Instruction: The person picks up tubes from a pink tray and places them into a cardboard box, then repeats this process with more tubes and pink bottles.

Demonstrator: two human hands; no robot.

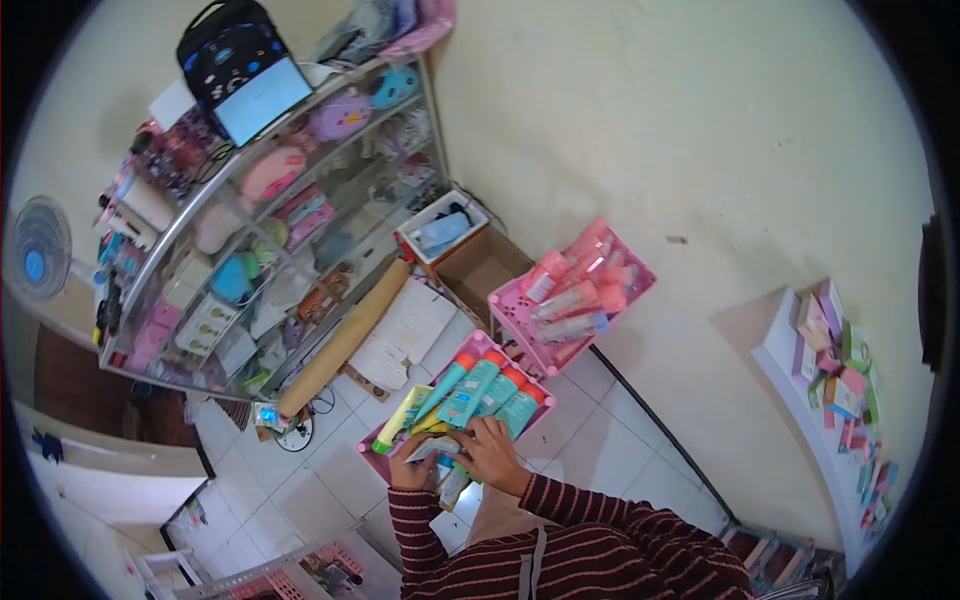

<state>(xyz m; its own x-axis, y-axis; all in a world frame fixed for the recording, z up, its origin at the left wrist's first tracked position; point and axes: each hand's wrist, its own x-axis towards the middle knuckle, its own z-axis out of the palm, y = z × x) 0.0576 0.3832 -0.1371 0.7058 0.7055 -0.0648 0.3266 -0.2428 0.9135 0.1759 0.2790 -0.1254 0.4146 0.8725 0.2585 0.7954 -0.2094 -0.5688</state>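
Note:
Over the near side of a pink basket point(371, 460), my left hand point(406, 470) is closed on a small pale packet point(434, 448), whose print is too small to read. My right hand point(492, 461) meets it from the other side, fingers bent at the packet's right end and close to the tubes. Teal tubes with orange-red caps point(468, 388) lie side by side in this basket. A yellow-green tube point(403, 418) leans at its left. More items under my hands are partly hidden.
A second pink basket point(507, 318) with pink-capped bottles stands beyond, beside an open cardboard box point(482, 268). A glass display case point(330, 220) is at the left, a brown roll point(345, 340) leaning before it. A white wall shelf point(800, 400) at the right bears small boxes.

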